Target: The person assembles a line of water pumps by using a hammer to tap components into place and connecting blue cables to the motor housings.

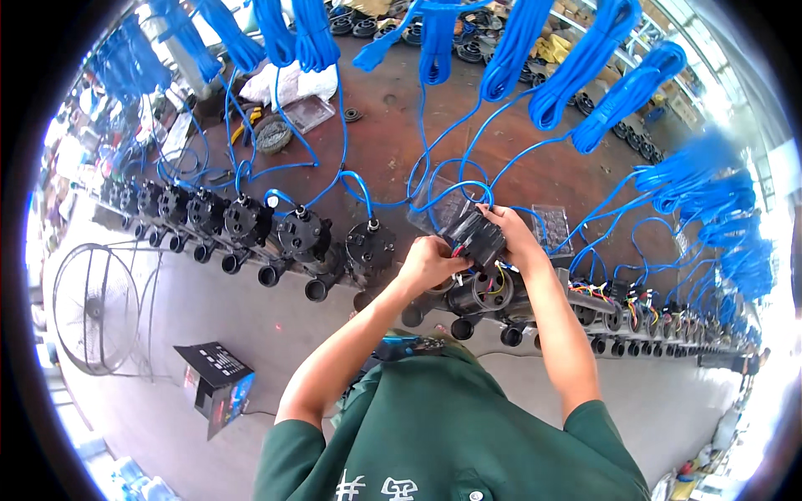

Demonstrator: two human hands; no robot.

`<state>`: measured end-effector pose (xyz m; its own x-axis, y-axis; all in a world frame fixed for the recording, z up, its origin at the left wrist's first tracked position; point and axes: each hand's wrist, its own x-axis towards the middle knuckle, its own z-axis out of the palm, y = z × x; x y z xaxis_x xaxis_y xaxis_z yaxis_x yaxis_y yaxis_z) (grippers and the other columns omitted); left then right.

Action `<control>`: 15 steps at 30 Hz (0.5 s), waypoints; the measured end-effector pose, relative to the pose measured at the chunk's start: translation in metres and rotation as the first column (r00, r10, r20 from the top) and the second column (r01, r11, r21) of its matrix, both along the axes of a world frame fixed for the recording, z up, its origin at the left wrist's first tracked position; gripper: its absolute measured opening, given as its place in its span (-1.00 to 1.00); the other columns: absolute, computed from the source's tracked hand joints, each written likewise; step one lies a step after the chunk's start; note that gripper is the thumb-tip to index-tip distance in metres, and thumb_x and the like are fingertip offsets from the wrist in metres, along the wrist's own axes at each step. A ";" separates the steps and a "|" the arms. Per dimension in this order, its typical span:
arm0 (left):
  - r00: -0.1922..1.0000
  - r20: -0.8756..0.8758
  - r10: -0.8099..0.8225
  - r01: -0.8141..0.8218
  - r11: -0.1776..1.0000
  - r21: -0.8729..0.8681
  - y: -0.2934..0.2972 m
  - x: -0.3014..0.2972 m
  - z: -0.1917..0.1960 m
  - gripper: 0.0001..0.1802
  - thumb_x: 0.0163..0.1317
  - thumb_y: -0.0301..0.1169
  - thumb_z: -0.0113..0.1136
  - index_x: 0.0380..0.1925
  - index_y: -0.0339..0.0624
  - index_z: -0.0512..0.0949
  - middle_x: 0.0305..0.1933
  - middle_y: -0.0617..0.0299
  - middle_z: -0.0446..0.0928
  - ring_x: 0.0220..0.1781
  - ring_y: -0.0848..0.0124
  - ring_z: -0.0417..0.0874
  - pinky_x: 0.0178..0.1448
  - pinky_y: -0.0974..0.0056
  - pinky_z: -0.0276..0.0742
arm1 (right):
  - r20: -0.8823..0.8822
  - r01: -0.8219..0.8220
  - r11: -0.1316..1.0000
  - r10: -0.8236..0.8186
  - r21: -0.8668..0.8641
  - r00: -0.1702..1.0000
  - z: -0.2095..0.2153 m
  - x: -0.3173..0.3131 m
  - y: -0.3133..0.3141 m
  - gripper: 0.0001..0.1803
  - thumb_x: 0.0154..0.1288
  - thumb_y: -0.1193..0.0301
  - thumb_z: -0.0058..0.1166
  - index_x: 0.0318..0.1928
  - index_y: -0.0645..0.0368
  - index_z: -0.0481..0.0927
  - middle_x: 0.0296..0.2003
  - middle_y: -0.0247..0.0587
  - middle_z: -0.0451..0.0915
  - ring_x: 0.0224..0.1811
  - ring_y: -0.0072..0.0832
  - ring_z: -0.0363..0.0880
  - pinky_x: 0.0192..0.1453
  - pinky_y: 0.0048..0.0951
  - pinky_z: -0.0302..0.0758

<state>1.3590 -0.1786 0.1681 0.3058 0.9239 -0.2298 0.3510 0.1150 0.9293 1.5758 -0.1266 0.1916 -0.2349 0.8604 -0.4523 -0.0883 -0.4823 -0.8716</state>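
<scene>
A black ribbed pump cover (478,238) is tilted up above the row, with a blue cable (458,185) looping away from its top. My right hand (511,237) grips its far right side, fingers closed. On the left side of the cover, my left hand (430,265) pinches at wires; a bit of red wire shows by the fingertips, which are partly hidden. Just below stands an open black pump body (491,288) with coloured wires sticking out. To the left is a capped black pump (370,247) with its own blue cable.
More capped pumps (248,219) run left along the brown worktable (384,125); open ones with loose wires (635,313) run right. Blue cable coils (585,58) hang overhead. Clear plastic trays (553,227) lie on the table. A floor fan (96,309) and an open box (215,380) stand lower left.
</scene>
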 end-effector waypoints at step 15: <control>0.899 -0.214 0.383 -0.214 0.808 0.548 -0.044 0.002 -0.053 -0.45 -0.14 -0.39 0.58 -0.09 -0.36 0.65 0.22 -0.03 0.50 0.32 -0.01 0.54 0.20 0.02 0.64 | 0.516 -0.161 0.900 -0.080 0.405 0.853 -0.019 -0.031 -0.014 -0.68 0.57 0.23 0.21 -0.15 0.30 0.70 -0.36 -0.42 0.70 -0.31 -0.72 0.54 -0.21 -0.49 0.46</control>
